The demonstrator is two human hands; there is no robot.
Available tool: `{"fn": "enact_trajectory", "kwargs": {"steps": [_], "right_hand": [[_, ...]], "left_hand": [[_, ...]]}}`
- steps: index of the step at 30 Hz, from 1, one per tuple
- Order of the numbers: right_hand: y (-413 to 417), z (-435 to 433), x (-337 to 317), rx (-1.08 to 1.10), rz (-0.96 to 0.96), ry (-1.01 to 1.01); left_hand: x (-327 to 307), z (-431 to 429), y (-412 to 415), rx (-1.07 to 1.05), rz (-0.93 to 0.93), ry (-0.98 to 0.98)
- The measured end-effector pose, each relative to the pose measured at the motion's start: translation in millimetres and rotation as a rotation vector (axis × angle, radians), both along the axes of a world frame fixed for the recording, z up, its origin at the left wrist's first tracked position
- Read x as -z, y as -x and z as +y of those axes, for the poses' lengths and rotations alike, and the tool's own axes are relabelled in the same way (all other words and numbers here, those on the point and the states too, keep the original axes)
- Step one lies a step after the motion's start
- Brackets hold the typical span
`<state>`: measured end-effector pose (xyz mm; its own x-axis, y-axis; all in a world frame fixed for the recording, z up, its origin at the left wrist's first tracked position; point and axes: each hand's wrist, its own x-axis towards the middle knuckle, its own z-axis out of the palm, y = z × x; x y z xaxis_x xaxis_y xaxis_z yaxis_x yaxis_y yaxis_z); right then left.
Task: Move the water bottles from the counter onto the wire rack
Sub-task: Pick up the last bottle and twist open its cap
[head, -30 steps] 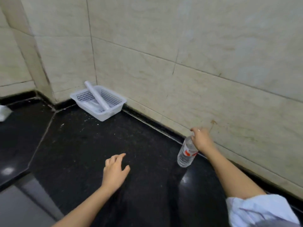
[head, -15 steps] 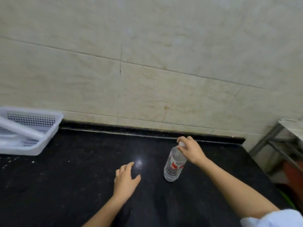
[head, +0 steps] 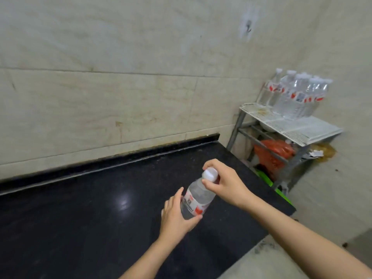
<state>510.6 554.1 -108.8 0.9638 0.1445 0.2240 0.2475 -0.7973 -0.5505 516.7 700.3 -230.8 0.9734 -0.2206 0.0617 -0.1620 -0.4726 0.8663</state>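
A clear water bottle (head: 196, 199) with a white cap and a red-and-white label is tilted above the black counter (head: 90, 208). My right hand (head: 225, 183) pinches its neck just under the cap. My left hand (head: 175, 215) wraps the lower body from the left and below. At the right, beyond the counter's end, stands the wire rack (head: 302, 127), white-topped on grey metal legs. Several matching water bottles (head: 296, 95) stand grouped on its back part against the wall.
The tiled wall runs behind the counter and turns a corner behind the rack. A red bag (head: 273, 152) sits on the rack's lower level and something green (head: 265, 177) lies below it. A hook (head: 248, 27) hangs on the wall. Grey floor shows at the lower right.
My view has swung right, so the white basket is gone and the rack has come into sight. My right hand has carried the bottle along and my left hand has closed on its lower body.
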Motion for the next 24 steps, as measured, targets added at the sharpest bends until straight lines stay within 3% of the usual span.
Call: {"fn": "enact_trajectory", "kwargs": {"steps": [7, 14, 24], "right_hand": [[35, -139, -20, 0.078, -0.124, -0.161], [65, -286, -35, 0.162, -0.212, -0.192], [48, -466, -85, 0.351, -0.419, -0.261]], "left_hand": [[-30, -139, 11, 0.110, -0.086, 0.182], [-53, -301, 40, 0.212, -0.006, 0.351], [-103, -493, 7, 0.380, -0.150, 0.414]]}}
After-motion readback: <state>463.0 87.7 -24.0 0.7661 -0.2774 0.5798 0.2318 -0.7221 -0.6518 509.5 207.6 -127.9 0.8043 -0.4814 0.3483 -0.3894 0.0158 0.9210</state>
